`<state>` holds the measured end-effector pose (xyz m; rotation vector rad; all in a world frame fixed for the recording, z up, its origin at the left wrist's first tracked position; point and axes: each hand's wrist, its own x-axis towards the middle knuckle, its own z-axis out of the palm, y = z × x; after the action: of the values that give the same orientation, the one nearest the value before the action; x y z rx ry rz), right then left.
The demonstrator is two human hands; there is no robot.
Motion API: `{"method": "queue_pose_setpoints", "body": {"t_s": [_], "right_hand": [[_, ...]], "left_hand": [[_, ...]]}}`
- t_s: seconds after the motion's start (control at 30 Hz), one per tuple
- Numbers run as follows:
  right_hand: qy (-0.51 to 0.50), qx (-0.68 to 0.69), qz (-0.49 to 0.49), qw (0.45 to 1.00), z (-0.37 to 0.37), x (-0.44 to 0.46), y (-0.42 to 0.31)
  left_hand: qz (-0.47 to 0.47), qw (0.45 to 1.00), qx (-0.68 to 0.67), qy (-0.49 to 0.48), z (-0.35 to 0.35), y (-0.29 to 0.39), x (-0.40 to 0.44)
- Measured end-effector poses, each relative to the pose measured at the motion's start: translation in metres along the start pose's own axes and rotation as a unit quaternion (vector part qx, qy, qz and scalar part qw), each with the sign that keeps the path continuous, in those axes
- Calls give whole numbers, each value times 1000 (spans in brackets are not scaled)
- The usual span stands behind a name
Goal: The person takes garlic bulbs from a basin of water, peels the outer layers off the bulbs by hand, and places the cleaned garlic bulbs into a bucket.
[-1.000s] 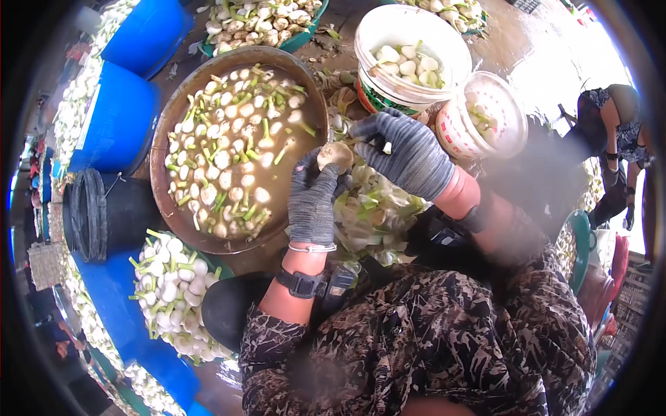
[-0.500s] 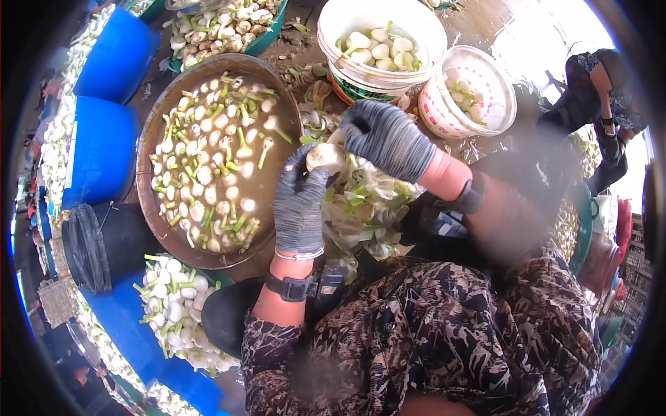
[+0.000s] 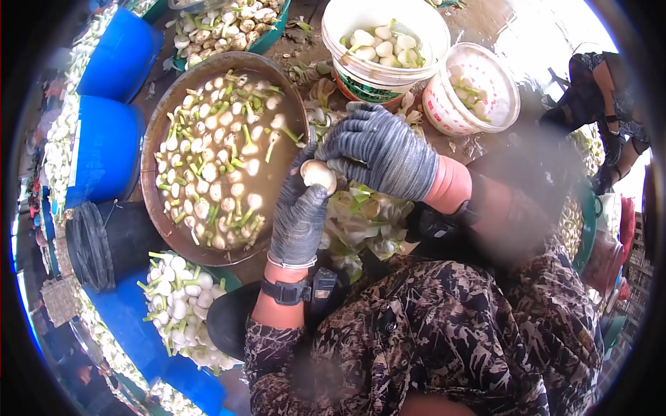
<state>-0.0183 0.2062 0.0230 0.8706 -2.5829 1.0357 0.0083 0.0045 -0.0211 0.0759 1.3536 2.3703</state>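
In my gloved left hand (image 3: 300,218) I hold a whitish garlic bulb (image 3: 318,176), its round face turned up between thumb and fingers. My right hand (image 3: 381,149), in the same kind of grey glove, bends its fingers over the far side of that bulb, and its fingertips are partly hidden there. A heap of pale and green peelings (image 3: 368,220) lies below both hands. Just left of them stands a wide brown basin (image 3: 148,201) of murky water, where many garlic bulbs with short green stems float.
Beyond my hands are a white bucket (image 3: 331,31) and a smaller white tub (image 3: 431,104), both with peeled bulbs inside. Blue tubs (image 3: 104,149) and a black bucket (image 3: 90,243) line the left. Piled garlic (image 3: 182,301) sits at lower left. Another person (image 3: 590,90) is at far right.
My right hand has opened out from a tight pinch and come closer over the bulb. My left hand still holds the bulb, now turned a little and slightly lower.
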Motion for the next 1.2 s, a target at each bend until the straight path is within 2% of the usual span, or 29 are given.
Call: {"method": "queue_pose_setpoints", "body": {"t_s": [0.07,0.13,0.3,0.37,0.43,0.47,0.53,0.6,0.67,0.7,0.73,0.77,0.8,0.83,0.87,0.9,0.93,0.97,1.0,1.03,1.1,1.13,1.2], "right_hand": [[-21,-23,-9,999,3,-2,-1],[-16,-10,-4,1000,4,-3,-5],[0,-11,17,1000,10,-6,-8],[-40,68,138,987,14,-8,-7],[-13,97,128,987,17,-12,-5],[-23,95,142,985,16,-13,-6],[-34,95,154,983,16,-11,-5],[-16,298,138,944,14,-13,0],[-46,259,131,956,9,-14,2],[-74,219,125,965,8,-14,2],[-57,165,125,977,9,-14,-2],[-58,166,125,976,11,-13,-4],[-44,113,123,985,12,-14,-5],[-30,58,121,990,15,-14,-5],[-29,75,165,983,20,-13,-2],[-29,76,167,983,23,-14,5],[-42,147,225,962,25,-14,12],[-56,217,280,934,25,-12,17],[-54,297,289,909,23,-11,18],[-56,297,286,909,21,-13,17],[-96,286,235,924,15,-15,8],[-74,211,192,956,13,-14,0],[-57,172,187,965,18,-16,-2]], "left_hand": [[1,1000,-13,-14,-1,-1,-1],[2,998,45,-48,-4,-2,-2],[-13,987,149,-50,5,11,-10],[-17,979,193,-57,10,19,-10],[14,933,342,-113,16,27,-6],[64,932,337,-115,7,16,-5],[86,920,370,-99,-1,10,-3],[107,906,401,-83,1,12,-4],[16,969,245,-13,10,14,-8],[15,969,245,-13,8,14,-9],[-9,963,269,-23,4,16,-9],[-33,955,294,-32,2,17,-10],[-39,923,383,-14,7,20,-7],[-41,923,383,-14,8,19,-8],[-23,898,439,-20,8,17,-9],[-5,870,492,-26,8,15,-9],[34,879,476,-24,8,14,-9],[34,879,476,-23,9,13,-7],[89,881,465,-15,9,13,-4],[144,879,454,-6,7,14,-2],[142,884,446,-8,4,15,-3],[150,882,448,2,7,15,-4],[156,880,449,11,7,14,-3]]}}
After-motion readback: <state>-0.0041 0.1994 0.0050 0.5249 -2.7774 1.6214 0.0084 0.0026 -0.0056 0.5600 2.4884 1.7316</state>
